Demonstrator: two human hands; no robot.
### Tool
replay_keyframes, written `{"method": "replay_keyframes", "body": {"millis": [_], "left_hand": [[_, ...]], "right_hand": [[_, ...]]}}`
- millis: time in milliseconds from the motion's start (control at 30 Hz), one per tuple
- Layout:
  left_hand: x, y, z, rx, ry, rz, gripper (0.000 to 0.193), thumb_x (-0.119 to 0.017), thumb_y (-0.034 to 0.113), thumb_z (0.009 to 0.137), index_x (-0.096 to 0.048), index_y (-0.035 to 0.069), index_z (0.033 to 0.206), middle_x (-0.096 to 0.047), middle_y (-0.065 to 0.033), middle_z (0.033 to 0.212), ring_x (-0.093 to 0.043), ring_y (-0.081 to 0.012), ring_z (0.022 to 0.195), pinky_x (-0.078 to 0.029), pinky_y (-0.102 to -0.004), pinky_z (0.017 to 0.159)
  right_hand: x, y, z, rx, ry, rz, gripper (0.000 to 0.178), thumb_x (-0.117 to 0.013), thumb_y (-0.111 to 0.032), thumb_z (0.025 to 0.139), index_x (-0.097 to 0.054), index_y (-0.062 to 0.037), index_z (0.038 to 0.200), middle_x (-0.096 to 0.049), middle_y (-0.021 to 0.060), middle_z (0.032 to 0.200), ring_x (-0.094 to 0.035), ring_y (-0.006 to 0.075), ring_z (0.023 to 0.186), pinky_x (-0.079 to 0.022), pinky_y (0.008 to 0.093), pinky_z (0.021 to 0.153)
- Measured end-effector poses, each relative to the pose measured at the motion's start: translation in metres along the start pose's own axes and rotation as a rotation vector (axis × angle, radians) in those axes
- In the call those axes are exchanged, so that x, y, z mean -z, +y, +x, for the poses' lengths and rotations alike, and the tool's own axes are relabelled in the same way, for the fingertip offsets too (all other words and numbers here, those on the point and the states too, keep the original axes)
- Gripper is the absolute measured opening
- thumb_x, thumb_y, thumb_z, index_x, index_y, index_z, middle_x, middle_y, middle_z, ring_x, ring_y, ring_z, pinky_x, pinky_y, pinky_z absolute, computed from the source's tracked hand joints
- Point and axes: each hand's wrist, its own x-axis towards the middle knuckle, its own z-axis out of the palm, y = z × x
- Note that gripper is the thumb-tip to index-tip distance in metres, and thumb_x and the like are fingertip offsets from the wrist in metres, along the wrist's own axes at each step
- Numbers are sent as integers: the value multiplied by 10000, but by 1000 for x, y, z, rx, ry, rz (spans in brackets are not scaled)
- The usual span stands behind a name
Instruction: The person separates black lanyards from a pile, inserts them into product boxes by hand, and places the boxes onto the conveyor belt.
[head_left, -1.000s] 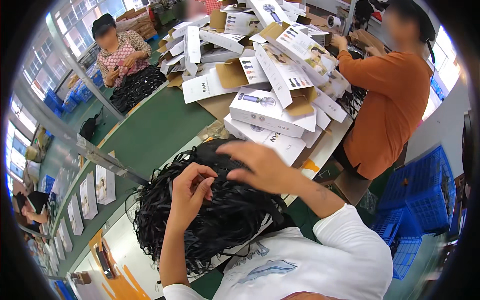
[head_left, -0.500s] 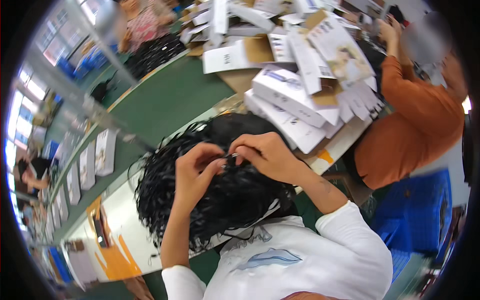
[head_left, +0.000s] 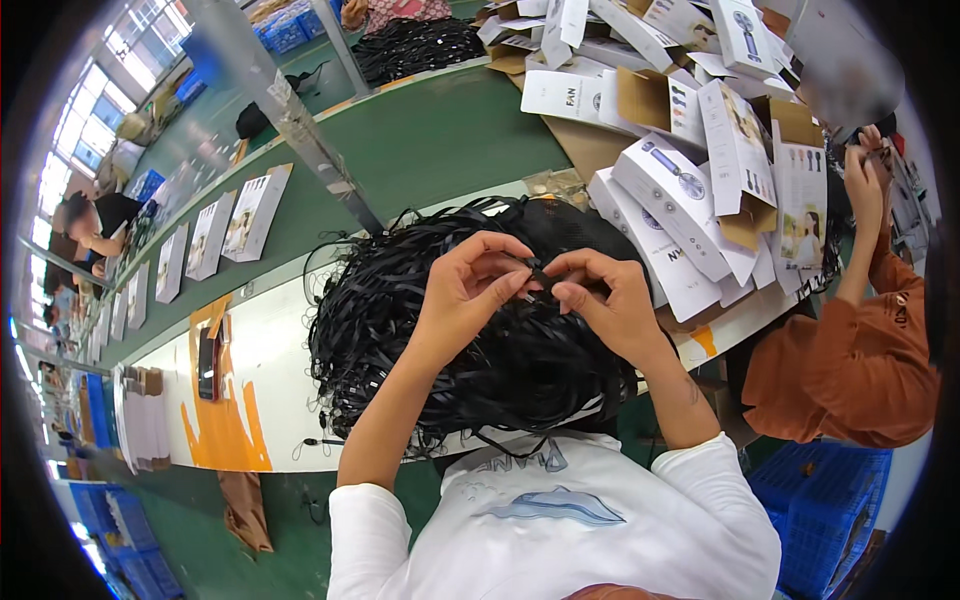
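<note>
One small black piece [head_left: 539, 277] shows between fingers [head_left: 483, 245] above glossy, tangled straps [head_left: 520, 370].

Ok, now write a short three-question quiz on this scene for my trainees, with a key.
1. True or false: The bare left hand and bare right hand are over the heap of glossy black straps, fingertips close together.
2. Which colour does the co-worker at the far right wear?
a) bright green
b) orange-brown
c) white
3. Fill the gap: The jumbled white printed cardboard boxes lie beyond the heap, toward the person's ___.

Key: 1. True. 2. b. 3. Right.
</note>
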Motion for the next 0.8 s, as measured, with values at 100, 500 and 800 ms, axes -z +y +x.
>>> {"method": "replay_keyframes", "body": {"millis": [100, 500, 800], "left_hand": [[-1, -6, 1, -25, -23, 7, 211, -593, 56, 840, -523, -8, 1029, -596, -39, 808, -582, -98, 753, -469, -223, 695], [-4, -17, 0, 22, -50, 21, 331, -570, 35, 822, -442, 12, 1127, -578, -24, 791, -565, -80, 735, -452, -207, 674], [-7, -24, 2, -61, 12, 191, 359, -615, 25, 790, -440, 29, 1103, -555, 6, 739, -509, -37, 660, -404, -177, 578]], "right_hand": [[-6, 2, -2, 11, 4, -15, 143, -600, -119, 841, -603, 23, 855, -594, 45, 641, -538, 54, 586, -420, 192, 526], [-19, 25, 4, 28, 201, 231, 225, -525, -166, 900, -605, 40, 859, -568, 21, 603, -515, 55, 571, -399, 179, 526], [-30, 24, 0, 100, 163, -62, 128, -632, -102, 791, -615, 12, 847, -619, 69, 741, -566, 91, 649, -461, 246, 573]]}}
